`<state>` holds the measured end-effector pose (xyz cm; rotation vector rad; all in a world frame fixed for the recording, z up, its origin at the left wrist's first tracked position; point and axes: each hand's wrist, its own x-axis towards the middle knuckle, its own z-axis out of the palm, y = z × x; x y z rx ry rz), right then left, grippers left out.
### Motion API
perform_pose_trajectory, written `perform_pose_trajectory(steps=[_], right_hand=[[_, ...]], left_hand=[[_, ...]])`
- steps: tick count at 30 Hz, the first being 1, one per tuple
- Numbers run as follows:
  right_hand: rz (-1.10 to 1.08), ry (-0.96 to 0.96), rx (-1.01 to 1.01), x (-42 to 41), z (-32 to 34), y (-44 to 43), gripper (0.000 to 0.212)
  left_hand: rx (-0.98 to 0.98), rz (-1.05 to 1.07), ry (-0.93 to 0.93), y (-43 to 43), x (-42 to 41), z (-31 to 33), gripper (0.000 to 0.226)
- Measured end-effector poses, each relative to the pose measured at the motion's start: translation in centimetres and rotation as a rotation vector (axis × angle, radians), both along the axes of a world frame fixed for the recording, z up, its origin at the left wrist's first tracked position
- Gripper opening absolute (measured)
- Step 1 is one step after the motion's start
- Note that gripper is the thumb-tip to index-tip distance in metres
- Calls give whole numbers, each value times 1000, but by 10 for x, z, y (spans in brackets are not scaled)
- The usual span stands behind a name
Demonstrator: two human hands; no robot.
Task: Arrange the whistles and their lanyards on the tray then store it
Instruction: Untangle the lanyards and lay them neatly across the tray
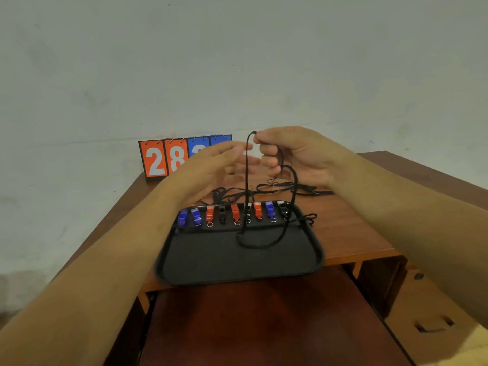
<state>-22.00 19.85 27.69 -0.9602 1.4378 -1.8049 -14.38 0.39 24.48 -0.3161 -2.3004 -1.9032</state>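
Note:
A black tray [237, 262] lies at the wooden desk's front edge. Along its far side stands a row of several whistles [235, 213], blue, red and black, most with a metal ring. My right hand [295, 154] is raised above the tray's far side and pinches a black lanyard [247, 180]. The cord hangs down in a long loop whose bottom rests on the tray floor. My left hand [219, 167] hovers just left of the cord with fingers spread, blurred, holding nothing. More black lanyards [280, 188] lie tangled on the desk behind the tray.
A flip scoreboard [169, 157] with orange and blue cards stands at the desk's back edge against the pale wall. Below the tray a pull-out shelf [264, 320] of the desk sticks out toward me. A wooden drawer unit [427, 313] sits at the lower right.

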Motion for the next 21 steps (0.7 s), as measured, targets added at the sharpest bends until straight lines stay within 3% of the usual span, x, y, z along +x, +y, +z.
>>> perform_pose_trajectory(steps=[4, 8, 11, 15, 19, 21], right_hand=[[-24, 155, 34, 6, 0, -1, 25], [-100, 122, 21, 4, -5, 6, 11], [-140, 76, 52, -6, -11, 10, 9], [-192, 106, 258, -16, -23, 14, 10], [-328, 317, 468, -9, -32, 10, 9], [-393, 432, 462, -8, -35, 6, 8]], left_hand=[[-32, -105, -49, 13, 7, 1, 27], [-67, -74, -61, 7, 6, -6, 17], [33, -4, 6, -3, 0, -13, 22], [227, 36, 68, -11, -3, -16, 33], [145, -32, 38, -8, 0, -19, 31], [24, -104, -21, -4, 5, -18, 30]])
